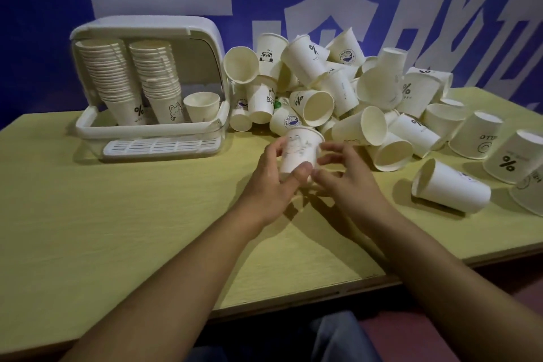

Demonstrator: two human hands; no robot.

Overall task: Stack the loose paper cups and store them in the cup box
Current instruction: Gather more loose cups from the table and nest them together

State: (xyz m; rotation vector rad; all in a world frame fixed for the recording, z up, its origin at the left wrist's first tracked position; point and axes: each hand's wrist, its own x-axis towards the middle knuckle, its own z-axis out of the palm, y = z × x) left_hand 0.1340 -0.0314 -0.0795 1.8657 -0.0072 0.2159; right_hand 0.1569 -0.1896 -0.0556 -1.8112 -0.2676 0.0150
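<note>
**One cup in hand, a heap still to go**

The left hand point(269, 182) grips a white paper cup with a faint line drawing point(298, 153), thumb across the near side and fingers curled round the far wall, holding it upright just above the pale yellow-green wooden table point(117, 214). The right hand point(346, 178) sits just beside the cup with its fingers spread and loosely bent; whether its fingertips actually touch the cup wall I cannot tell.

To the left stands the white plastic cup box with its lid swung open point(152, 76). Inside are two tall nested stacks of paper cups point(132, 76) leaning side by side, plus one short single cup point(202, 106) at the right (room beside it looks tight).

So a good share is stored, in my judgement, but much is left: a large jumbled pile of loose white printed paper cups point(338, 88) spreads from beside the box to the table's right end.

The pile's rightmost cups are cut off by the frame edge, the box's far interior is hidden behind the stacks, and most printed logos are too blurred to read.
</note>
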